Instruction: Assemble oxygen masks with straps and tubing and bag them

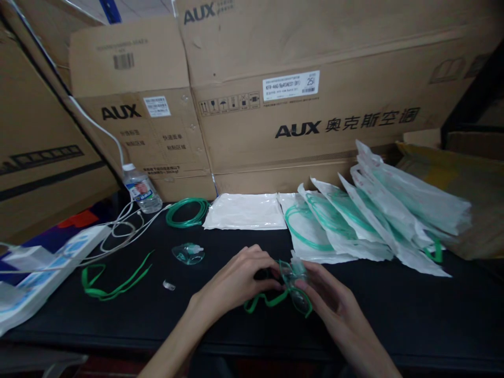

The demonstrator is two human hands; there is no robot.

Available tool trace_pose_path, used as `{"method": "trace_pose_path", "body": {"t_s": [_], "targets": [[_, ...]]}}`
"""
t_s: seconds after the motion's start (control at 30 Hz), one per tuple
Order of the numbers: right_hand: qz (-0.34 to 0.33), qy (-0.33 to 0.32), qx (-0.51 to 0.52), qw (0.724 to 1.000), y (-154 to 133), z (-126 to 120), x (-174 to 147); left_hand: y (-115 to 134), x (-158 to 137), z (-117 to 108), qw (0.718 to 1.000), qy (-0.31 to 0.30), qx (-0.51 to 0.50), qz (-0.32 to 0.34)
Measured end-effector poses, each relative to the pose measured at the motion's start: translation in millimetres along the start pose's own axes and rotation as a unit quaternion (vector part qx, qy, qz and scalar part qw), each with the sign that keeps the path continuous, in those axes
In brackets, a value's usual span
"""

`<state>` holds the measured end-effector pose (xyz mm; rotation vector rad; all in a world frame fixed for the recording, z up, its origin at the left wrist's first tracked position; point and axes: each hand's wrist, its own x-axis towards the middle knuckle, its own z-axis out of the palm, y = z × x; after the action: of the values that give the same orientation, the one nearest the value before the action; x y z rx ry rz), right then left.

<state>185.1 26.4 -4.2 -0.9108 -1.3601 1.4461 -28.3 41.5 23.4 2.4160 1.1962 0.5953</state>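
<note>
Between my two hands is a clear green oxygen mask [300,300], held above the black table near its front. My right hand [325,291] grips the mask's right side, thumb and fingers around it. The fingers of my left hand [252,273] close on the mask's left edge, where a green elastic strap [271,302] hangs in a loop below. A second clear mask [189,253] lies left of my hands. Farther left rest a loose green strap [114,289] and a small clear plastic piece [169,285].
Coiled green tubing [187,212] and a white packet [246,211] lie at the back. Several white pouches with green tubing [309,226] lean at the right. A water bottle [142,190], white cables and a power strip [59,268] occupy the left. Cardboard boxes [236,136] wall the back.
</note>
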Motion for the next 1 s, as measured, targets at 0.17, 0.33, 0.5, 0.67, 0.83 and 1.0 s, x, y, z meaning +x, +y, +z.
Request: {"method": "trace_pose_path", "body": {"t_s": [0.17, 0.33, 0.5, 0.67, 0.83, 1.0], "targets": [[0.020, 0.043, 0.012, 0.999, 6.2, -2.5, 0.4, -3.0, 10.3, -4.4, 0.999, -0.027, -0.012, 0.021], [0.032, 0.033, 0.037, 0.998, 9.0, -4.0, -0.8, -5.8, 21.8, -10.3, 0.999, -0.038, -0.003, 0.010], [0.032, 0.062, 0.075, 0.995, 6.8, -4.9, -4.2, -13.4, 30.5, -4.8, 0.996, -0.067, 0.005, 0.054], [0.024, 0.102, 0.126, 0.986, 16.2, -14.1, -5.2, -19.0, 30.8, 0.4, 0.996, -0.053, 0.002, 0.069], [0.025, 0.120, 0.127, 0.984, 18.2, -15.0, -4.0, -18.5, 28.9, -5.1, 0.996, -0.027, -0.052, 0.066], [0.036, 0.099, 0.082, 0.991, 15.3, -11.6, -4.4, -15.0, 30.1, -7.6, 0.987, 0.026, -0.149, 0.061]]}}
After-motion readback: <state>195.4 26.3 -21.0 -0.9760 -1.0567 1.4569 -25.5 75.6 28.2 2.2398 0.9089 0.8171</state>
